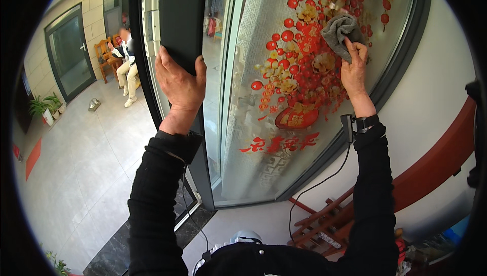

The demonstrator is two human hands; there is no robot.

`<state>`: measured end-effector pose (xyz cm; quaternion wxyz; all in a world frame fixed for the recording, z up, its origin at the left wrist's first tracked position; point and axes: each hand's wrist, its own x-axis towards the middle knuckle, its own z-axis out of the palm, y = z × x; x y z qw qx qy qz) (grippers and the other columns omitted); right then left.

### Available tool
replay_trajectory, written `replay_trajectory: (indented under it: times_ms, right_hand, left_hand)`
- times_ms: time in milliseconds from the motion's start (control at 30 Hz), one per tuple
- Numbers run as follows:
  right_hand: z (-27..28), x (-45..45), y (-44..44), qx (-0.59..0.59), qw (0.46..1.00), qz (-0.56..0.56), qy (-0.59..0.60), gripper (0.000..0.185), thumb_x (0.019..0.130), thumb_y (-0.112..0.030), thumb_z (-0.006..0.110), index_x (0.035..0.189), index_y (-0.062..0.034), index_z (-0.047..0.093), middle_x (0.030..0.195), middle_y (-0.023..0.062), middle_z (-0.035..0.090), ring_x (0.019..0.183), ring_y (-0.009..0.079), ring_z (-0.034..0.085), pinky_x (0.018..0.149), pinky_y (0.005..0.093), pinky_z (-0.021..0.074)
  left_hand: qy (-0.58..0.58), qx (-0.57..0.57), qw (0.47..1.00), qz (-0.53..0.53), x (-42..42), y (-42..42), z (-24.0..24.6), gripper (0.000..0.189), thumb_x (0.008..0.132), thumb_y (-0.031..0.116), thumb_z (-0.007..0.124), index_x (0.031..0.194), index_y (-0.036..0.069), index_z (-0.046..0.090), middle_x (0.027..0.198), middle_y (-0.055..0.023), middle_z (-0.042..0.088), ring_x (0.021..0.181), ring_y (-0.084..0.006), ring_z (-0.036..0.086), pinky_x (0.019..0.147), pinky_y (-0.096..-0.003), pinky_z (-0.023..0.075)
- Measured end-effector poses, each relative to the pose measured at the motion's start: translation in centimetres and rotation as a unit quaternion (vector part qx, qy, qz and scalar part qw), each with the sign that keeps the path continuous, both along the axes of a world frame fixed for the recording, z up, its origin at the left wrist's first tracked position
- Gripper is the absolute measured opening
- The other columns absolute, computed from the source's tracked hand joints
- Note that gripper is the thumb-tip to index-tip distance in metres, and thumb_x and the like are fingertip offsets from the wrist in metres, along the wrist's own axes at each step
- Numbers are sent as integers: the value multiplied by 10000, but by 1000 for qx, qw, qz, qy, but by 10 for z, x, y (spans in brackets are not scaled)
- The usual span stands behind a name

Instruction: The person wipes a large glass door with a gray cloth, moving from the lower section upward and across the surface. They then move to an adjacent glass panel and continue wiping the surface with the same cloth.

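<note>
My right hand presses a crumpled grey cloth against a glass pane, high on its right side. Around the cloth spreads a decal of red berries and gold flowers, with a red pot and red writing below. Part of the decal is hidden by the cloth and hand. My left hand grips the dark frame post, its fingers on the hinge side and the thumb on the opposite face. Just above those fingers is a white hinge. Both wrists carry strapped devices with thin cables.
Beyond the opening at left, a person sits by a wooden chair near a closed door. Potted plants stand along that wall. Folded wooden furniture leans at lower right, below a curved red-brown piece. A dark stone threshold crosses the floor.
</note>
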<state>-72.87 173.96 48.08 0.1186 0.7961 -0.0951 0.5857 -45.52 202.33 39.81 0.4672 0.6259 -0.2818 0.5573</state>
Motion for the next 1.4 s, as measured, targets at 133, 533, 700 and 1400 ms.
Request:
replay_trajectory:
  times_ms: [133,533,700,1400]
  right_hand:
    - [-39,-15,-4,-5,999,2,49,633,718,164,486,1292,-99,537,1104,129,405,1070,306,458,908,305,401]
    - [-109,-29,-13,4,997,-12,74,685,700,179,512,1271,-197,563,1084,120,413,999,332,443,820,436,425]
    - [-63,-43,-40,18,999,-14,25,680,679,160,513,1285,-145,540,1094,143,421,1040,339,452,896,410,410]
    - [12,-104,-132,130,974,-146,-118,540,936,-193,545,1432,-91,358,1338,187,376,1259,341,406,1040,384,353]
  left_hand:
    - [24,9,1000,-13,0,0,-2,810,796,277,685,1360,-73,222,1225,-288,404,1133,-432,434,981,-482,357]
    - [30,5,999,-11,-2,0,0,817,785,261,687,1368,-63,217,1246,-283,402,1156,-428,427,990,-486,352]
    - [22,-1,1000,-3,1,-2,-2,808,783,255,690,1365,-62,230,1233,-276,416,1133,-425,443,971,-473,374]
    - [14,2,999,47,14,-7,-6,851,845,478,613,1353,-113,271,1276,-297,419,1181,-417,441,1005,-438,375]
